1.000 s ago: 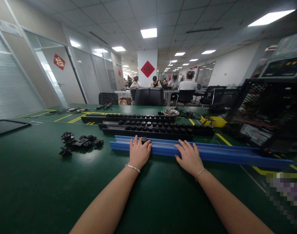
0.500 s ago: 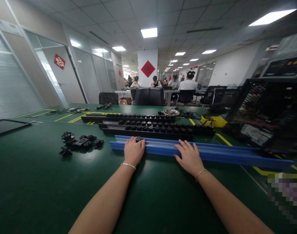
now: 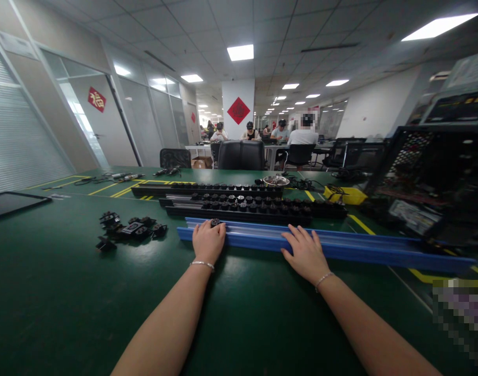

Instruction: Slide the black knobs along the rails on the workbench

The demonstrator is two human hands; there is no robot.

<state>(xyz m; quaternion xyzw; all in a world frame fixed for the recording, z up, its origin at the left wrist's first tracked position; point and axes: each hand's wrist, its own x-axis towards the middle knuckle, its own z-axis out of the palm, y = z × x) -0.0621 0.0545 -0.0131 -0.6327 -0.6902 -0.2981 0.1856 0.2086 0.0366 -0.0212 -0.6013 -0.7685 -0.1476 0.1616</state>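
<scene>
A long blue channel rail (image 3: 258,240) lies across the green table in front of me. My left hand (image 3: 208,242) is over its left part, with the fingers closed around a small round black part (image 3: 215,223) whose top shows between thumb and fingers. Farther right, my right hand (image 3: 306,253) rests on the rail with its fingers spread, holding nothing. Several loose black parts (image 3: 135,228) lie in a cluster left of the rail; they look like small housings, but their exact kind is unclear.
Behind the blue rail, black rails (image 3: 239,211) carry rows of black round parts. A metal dish (image 3: 276,180), a yellow tray (image 3: 350,196) and an open black equipment case (image 3: 430,172) stand farther back and right. A dark flat frame (image 3: 15,203) lies at left. People sit at tables beyond.
My left hand has slid a little to the left along the blue rail, and the small black part has moved with it. My right hand has stayed in place.
</scene>
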